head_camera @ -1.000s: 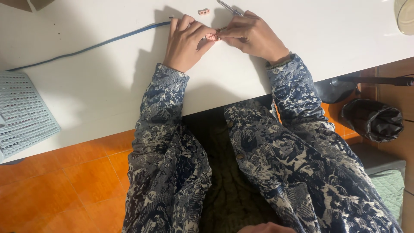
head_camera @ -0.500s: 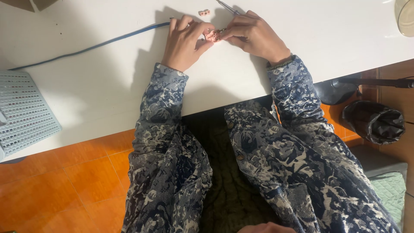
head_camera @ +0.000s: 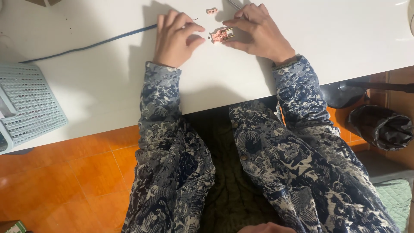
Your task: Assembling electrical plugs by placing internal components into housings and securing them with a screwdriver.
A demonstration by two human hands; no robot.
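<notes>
On the white table (head_camera: 108, 86) my right hand (head_camera: 258, 32) pinches a small pink and metal clip-like part (head_camera: 222, 34) by its right end. My left hand (head_camera: 174, 39) rests just to the left of it, thumb and forefinger pinched together, a short gap away from the part. A tiny dark speck (head_camera: 208, 37), maybe a screw, lies between my left thumb and the part. Another small pink piece (head_camera: 211, 11) lies on the table just beyond both hands. A thin metal tool (head_camera: 233, 4) shows behind my right fingers.
A dark cable (head_camera: 86, 44) runs across the table to the left of my left hand. A light blue perforated basket (head_camera: 26, 108) sits at the left edge. A black bin (head_camera: 381, 126) stands on the orange tiled floor at the right.
My hands were pressed together on the small part; now they have drawn apart. The part stays in my right hand and my left hand has let go.
</notes>
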